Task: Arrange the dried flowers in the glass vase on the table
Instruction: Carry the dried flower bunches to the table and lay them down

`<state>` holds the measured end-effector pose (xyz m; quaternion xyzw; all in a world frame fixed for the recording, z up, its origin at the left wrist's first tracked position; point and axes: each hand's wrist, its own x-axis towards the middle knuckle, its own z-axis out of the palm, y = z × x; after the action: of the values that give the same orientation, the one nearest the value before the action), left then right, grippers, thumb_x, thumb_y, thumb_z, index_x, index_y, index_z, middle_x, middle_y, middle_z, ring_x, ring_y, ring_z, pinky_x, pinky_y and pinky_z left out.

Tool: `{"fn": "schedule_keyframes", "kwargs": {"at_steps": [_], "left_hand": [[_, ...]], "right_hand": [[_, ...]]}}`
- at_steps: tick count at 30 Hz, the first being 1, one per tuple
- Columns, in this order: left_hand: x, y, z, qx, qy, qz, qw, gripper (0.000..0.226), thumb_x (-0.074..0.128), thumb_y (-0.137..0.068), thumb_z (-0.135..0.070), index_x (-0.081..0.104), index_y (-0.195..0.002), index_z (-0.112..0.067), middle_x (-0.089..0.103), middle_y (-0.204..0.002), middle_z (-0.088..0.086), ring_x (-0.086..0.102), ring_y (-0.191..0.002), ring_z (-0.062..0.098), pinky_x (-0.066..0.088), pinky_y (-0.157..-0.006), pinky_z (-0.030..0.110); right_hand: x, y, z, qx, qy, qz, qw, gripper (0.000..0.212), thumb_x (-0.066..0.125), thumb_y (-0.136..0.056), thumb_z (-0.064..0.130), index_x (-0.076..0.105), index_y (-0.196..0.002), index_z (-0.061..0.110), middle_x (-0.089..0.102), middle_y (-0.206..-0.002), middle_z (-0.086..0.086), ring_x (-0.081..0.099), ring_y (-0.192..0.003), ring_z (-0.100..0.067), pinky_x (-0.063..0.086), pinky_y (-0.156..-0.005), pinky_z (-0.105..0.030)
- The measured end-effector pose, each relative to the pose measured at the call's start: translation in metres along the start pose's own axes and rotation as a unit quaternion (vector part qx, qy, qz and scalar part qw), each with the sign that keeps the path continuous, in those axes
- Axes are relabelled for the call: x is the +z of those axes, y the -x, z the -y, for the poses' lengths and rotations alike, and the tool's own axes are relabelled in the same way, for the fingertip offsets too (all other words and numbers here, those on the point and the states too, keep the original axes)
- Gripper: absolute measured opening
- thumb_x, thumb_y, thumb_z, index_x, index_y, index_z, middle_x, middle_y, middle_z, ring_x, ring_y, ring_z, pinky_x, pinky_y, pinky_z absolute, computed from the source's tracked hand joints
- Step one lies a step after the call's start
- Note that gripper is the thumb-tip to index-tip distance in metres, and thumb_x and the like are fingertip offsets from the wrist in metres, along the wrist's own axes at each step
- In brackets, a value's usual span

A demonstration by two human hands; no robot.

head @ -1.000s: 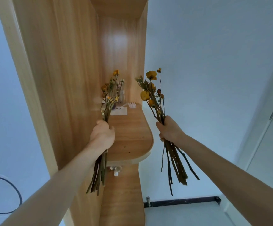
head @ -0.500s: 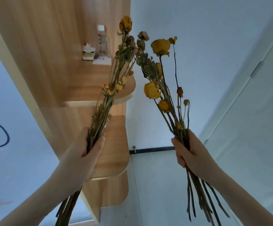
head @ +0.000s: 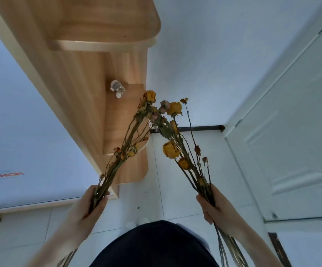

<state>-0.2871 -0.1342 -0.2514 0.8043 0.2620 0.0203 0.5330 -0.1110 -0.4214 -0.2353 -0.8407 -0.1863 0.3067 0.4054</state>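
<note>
I hold two bunches of dried flowers above the floor. My left hand [head: 90, 203] is closed around the stems of a thin bunch [head: 129, 139] with small yellow and brown heads, leaning up and to the right. My right hand [head: 214, 207] grips a fuller bunch [head: 177, 143] with larger yellow roses, leaning up and to the left. The tops of the two bunches nearly meet. The lower stem ends [head: 231, 249] of the right bunch hang below my right hand. No glass vase and no table are in view.
A wooden shelf unit [head: 106, 45] with rounded shelves stands at the upper left, a small pale figurine [head: 117, 88] on one shelf. A white door [head: 291, 141] is at the right. White tiled floor [head: 175, 189] lies below, and my dark clothing [head: 152, 245] fills the bottom centre.
The view has tilted down from the shelves toward the floor. Both hands with their bunches have come back from the shelf toward my body, and the flower heads have drawn close together.
</note>
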Motion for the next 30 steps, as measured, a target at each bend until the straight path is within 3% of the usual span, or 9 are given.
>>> {"fn": "schedule_keyframes", "kwargs": {"at_steps": [6, 11, 20, 25, 30], "left_hand": [[0.01, 0.0, 0.049, -0.09, 0.02, 0.001, 0.996, 0.011, 0.047, -0.095, -0.017, 0.054, -0.092, -0.024, 0.039, -0.057, 0.0, 0.03, -0.039, 0.011, 0.027, -0.038, 0.022], [0.015, 0.002, 0.071, -0.154, 0.051, -0.008, 0.987, 0.008, 0.045, -0.095, -0.012, 0.053, -0.095, -0.014, 0.037, -0.051, -0.001, 0.028, -0.035, 0.01, 0.025, -0.035, 0.019], [0.016, -0.004, 0.085, -0.175, 0.057, 0.038, 0.982, 0.007, 0.045, -0.095, -0.016, 0.05, -0.096, -0.011, 0.036, -0.056, 0.0, 0.028, -0.038, 0.009, 0.025, -0.032, 0.019], [0.022, -0.009, 0.089, -0.17, 0.026, 0.08, 0.982, 0.003, 0.046, -0.095, -0.018, 0.049, -0.094, -0.017, 0.039, -0.049, -0.006, 0.031, -0.035, 0.006, 0.029, -0.031, 0.021], [0.033, -0.014, 0.086, -0.157, -0.015, 0.122, 0.98, 0.005, 0.047, -0.095, -0.021, 0.049, -0.095, -0.017, 0.039, -0.055, -0.001, 0.033, -0.038, 0.008, 0.032, -0.033, 0.024]], "right_hand": [[0.022, -0.009, -0.026, 0.071, 0.0, 0.03, 0.997, 0.014, 0.05, -0.095, 0.024, 0.044, -0.086, 0.015, 0.048, -0.052, 0.006, 0.043, -0.044, -0.008, 0.041, -0.048, -0.02], [0.034, -0.011, -0.03, 0.107, -0.013, 0.057, 0.993, 0.012, 0.049, -0.095, 0.023, 0.045, -0.087, 0.016, 0.045, -0.056, 0.004, 0.041, -0.045, -0.01, 0.041, -0.049, -0.022], [0.051, -0.005, -0.033, 0.141, -0.046, 0.063, 0.987, 0.013, 0.049, -0.095, 0.022, 0.045, -0.095, 0.01, 0.041, -0.059, 0.0, 0.037, -0.046, -0.011, 0.037, -0.046, -0.021], [0.06, 0.008, -0.045, 0.167, -0.081, 0.054, 0.981, 0.012, 0.049, -0.095, 0.021, 0.043, -0.093, 0.01, 0.04, -0.058, 0.001, 0.036, -0.046, -0.011, 0.035, -0.046, -0.022], [0.06, 0.033, -0.064, 0.194, -0.127, 0.021, 0.972, 0.013, 0.05, -0.095, 0.02, 0.043, -0.094, 0.009, 0.038, -0.056, 0.001, 0.033, -0.043, -0.01, 0.032, -0.044, -0.021]]}}
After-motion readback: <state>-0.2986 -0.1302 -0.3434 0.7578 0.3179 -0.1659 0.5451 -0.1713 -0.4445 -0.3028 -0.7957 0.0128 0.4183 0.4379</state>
